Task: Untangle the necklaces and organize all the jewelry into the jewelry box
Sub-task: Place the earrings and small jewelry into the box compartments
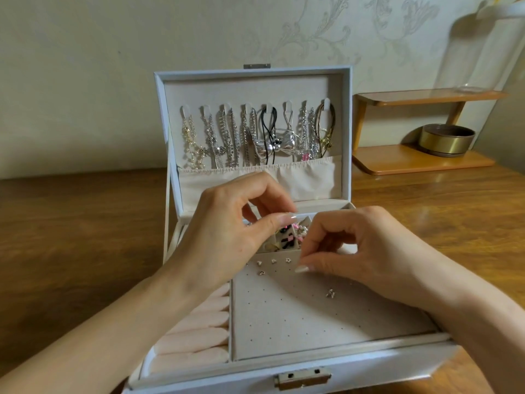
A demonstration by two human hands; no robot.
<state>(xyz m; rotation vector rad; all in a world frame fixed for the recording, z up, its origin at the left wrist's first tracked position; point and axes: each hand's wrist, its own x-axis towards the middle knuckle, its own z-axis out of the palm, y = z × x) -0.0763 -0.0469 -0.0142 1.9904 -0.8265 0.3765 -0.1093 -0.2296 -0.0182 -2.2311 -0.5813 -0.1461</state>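
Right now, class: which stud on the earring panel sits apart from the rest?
The lone stud at the panel's right, below the right hand. The other studs cluster along the top edge.
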